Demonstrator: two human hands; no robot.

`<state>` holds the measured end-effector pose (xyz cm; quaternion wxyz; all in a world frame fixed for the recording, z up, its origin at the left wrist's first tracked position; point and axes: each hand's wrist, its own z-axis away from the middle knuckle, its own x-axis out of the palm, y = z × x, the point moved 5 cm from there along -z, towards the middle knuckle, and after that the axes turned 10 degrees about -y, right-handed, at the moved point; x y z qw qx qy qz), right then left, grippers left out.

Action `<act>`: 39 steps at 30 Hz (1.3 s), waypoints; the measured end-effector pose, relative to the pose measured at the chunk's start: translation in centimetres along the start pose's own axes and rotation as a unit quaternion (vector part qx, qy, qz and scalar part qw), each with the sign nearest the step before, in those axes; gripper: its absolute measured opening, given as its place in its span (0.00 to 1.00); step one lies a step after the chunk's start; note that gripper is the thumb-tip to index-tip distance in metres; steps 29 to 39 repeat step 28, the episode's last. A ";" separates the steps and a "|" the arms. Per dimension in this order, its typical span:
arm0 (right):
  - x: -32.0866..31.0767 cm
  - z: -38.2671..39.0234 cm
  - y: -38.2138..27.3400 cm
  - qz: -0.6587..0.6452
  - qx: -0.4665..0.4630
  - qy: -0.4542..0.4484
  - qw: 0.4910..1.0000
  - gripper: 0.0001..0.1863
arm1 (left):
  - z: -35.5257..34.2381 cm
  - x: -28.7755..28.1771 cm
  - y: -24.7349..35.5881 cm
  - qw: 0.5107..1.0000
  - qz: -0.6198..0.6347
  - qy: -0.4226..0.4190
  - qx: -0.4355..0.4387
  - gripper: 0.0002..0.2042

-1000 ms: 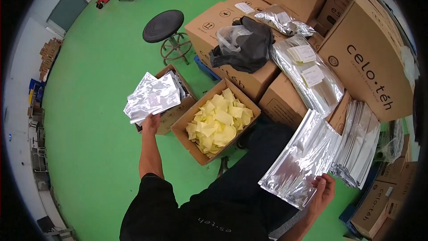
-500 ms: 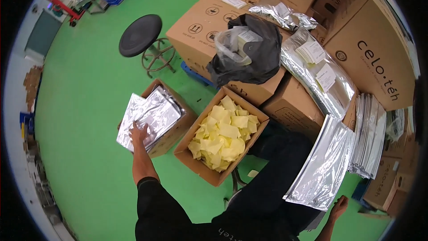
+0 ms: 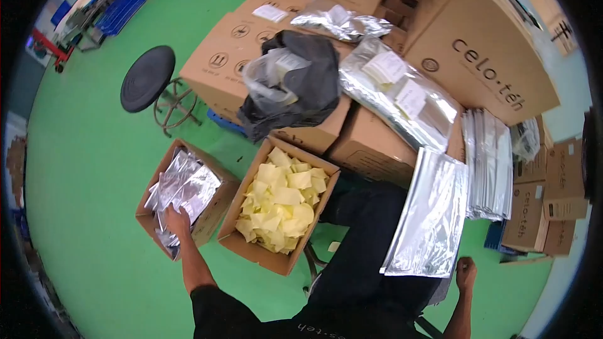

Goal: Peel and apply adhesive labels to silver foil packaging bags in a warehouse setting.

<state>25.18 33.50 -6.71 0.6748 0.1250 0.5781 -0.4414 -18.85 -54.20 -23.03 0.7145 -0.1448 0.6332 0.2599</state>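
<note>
My left hand [image 3: 178, 220] reaches into the cardboard box on the left, its fingers apart on shiny silver foil bags [image 3: 200, 183] that lie crumpled and tilted inside. My right hand [image 3: 466, 271] hangs beside my right thigh with its fingers curled; nothing shows in it. Across my lap lies a flat stack of silver foil bags [image 3: 424, 226], just left of that hand. Between my left arm and my legs stands an open box [image 3: 256, 262] full of loose pale yellow paper pieces [image 3: 282, 198].
Large cartons [image 3: 370, 144] ahead carry a black plastic bag [image 3: 314, 88] and foil bundles with white slips [image 3: 383, 68]. More folded foil bags [image 3: 488, 166] stand upright at right. A round black stool [image 3: 147, 78] is at far left. One paper scrap [image 3: 333, 247] lies on the green floor.
The foil bags under my left hand have gone from the box's top down inside it. My right hand's fingers are more curled. The whole view has shifted.
</note>
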 end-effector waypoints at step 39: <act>3.3 -1.4 -13.5 -0.392 -0.111 0.055 0.912 0.17 | 29.3 -13.5 67.6 0.829 -0.099 -0.161 0.527 0.33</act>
